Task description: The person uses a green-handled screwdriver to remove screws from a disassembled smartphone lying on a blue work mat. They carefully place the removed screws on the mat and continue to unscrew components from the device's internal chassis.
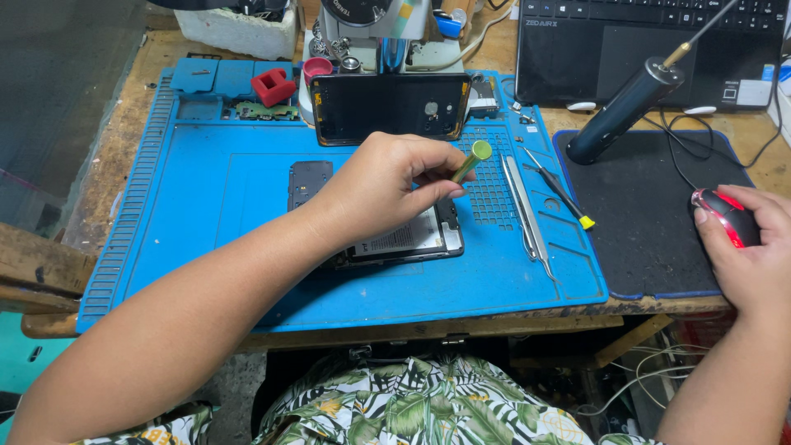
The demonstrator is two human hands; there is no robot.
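My left hand (pixel 387 185) holds a small green-handled screwdriver (pixel 471 161) upright over an opened phone (pixel 412 243) that lies on the blue work mat (pixel 206 214). The hand covers most of the phone; only its lower right part with a white label shows. My right hand (pixel 754 247) rests on a black and red computer mouse (pixel 727 216) at the right edge of a black mouse pad (pixel 643 214).
A phone screen panel (pixel 387 105) leans at the mat's back. Tweezers (pixel 527 214) and a yellow-tipped screwdriver (pixel 560 191) lie on the mat's right side. A dark cylindrical tool (pixel 626 111) lies on the mouse pad, a laptop (pixel 651 41) behind. A red holder (pixel 273 86) sits back left.
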